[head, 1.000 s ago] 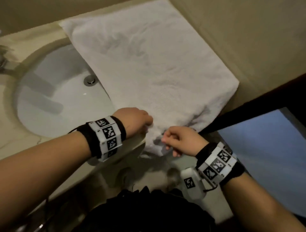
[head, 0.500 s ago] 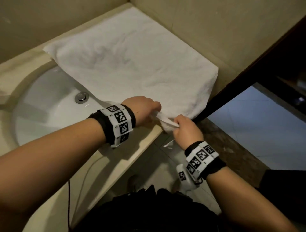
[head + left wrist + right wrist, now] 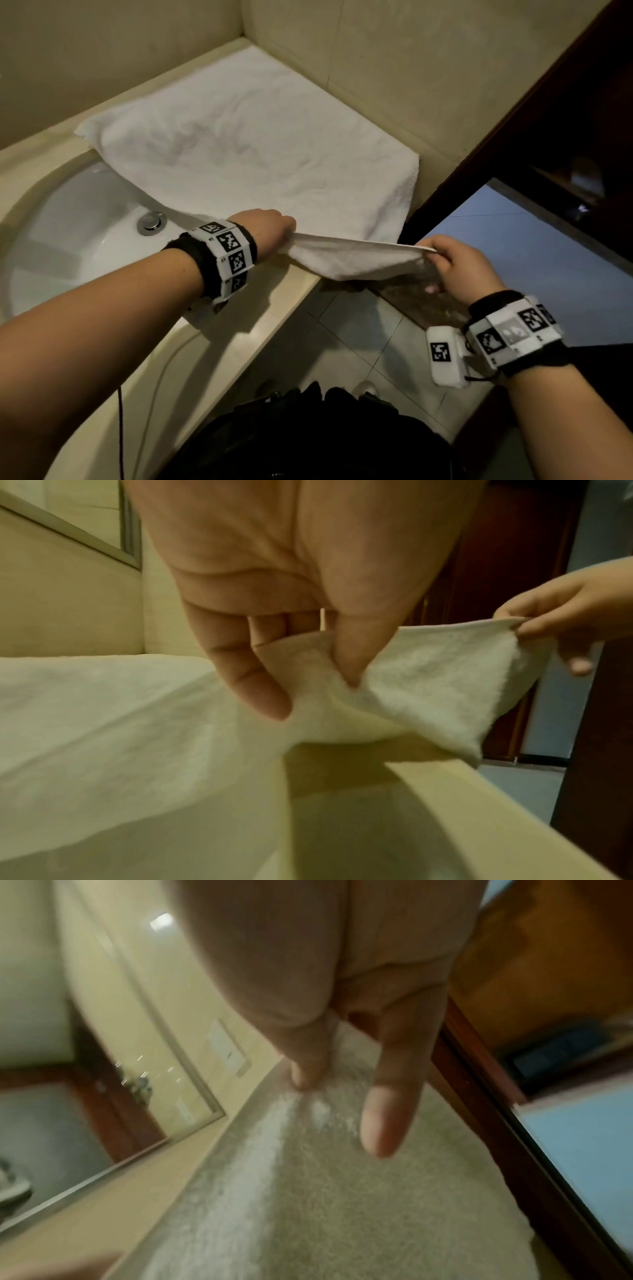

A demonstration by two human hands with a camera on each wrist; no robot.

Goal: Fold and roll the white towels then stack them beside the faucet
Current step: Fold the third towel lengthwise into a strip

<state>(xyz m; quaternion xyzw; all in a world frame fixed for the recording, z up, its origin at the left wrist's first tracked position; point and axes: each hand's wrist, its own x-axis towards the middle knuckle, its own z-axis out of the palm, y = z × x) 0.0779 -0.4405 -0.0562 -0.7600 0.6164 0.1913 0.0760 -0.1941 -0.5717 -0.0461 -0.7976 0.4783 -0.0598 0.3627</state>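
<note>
A white towel (image 3: 246,147) lies spread over the beige counter's right end, its left edge hanging over the sink basin. My left hand (image 3: 270,229) pinches the towel's near edge above the counter front, thumb and fingers closed on the cloth (image 3: 346,696). My right hand (image 3: 452,267) pinches the same edge further right, off the counter, over the floor. The strip of towel (image 3: 352,257) between the hands is pulled taut and lifted. In the right wrist view the thumb pinches the towel (image 3: 308,1191); the image is blurred. No faucet shows.
The white sink basin (image 3: 68,240) with a metal drain (image 3: 150,222) sits left of the towel. Beige walls close the counter (image 3: 219,346) at the back and right. A dark wooden door frame (image 3: 513,137) stands right, with tiled floor (image 3: 342,342) below.
Both hands moved apart along the towel's near edge: the right hand went right and out past the counter, stretching and lifting the edge. The head view shifted up and right.
</note>
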